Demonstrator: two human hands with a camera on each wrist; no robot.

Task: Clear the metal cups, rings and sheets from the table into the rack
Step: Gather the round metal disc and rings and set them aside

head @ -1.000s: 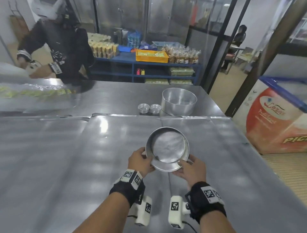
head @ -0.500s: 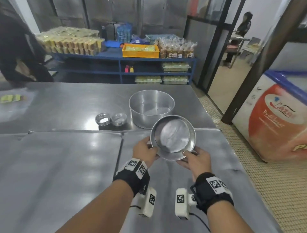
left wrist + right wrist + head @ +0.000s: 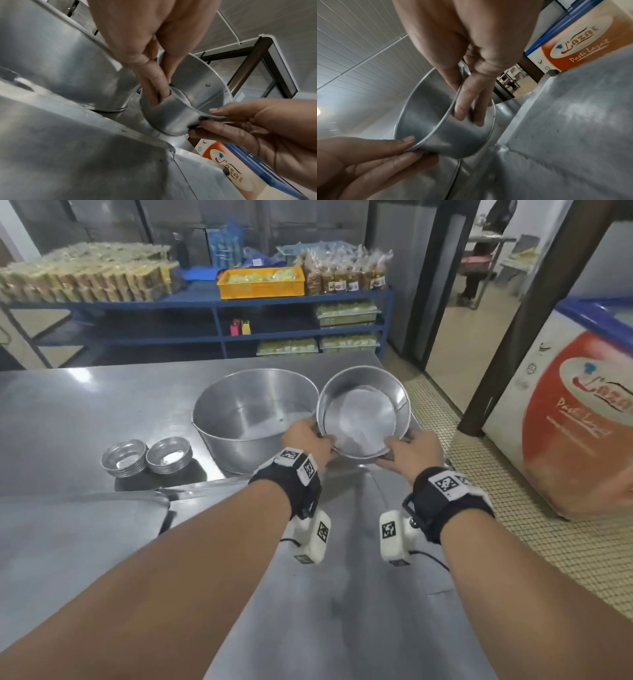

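Note:
I hold a round metal pan (image 3: pixel 363 412) tilted towards me, low over the steel table (image 3: pixel 68 412) near its far right corner. My left hand (image 3: pixel 306 436) pinches its left rim, thumb inside and fingers (image 3: pixel 154 86) on the outer wall. My right hand (image 3: pixel 406 448) pinches the near right rim the same way, with fingers (image 3: pixel 465 102) on the wall. The pan (image 3: pixel 171 119) hangs right beside a larger metal pan (image 3: pixel 253 412). I cannot tell whether its base touches the table. Two stacks of small fluted metal cups (image 3: pixel 125 462) (image 3: pixel 168 455) stand left of the large pan.
Flat metal sheets (image 3: pixel 85 525) cover the near part of the table. An orange and white chest freezer (image 3: pixel 565 422) stands to the right across a tiled floor. A blue shelf rack (image 3: pixel 219 299) with packets and a yellow crate stands behind the table.
Both hands have carried the round pan forward and to the right, from the middle of the table to beside the large pan. The person at the far left is out of view.

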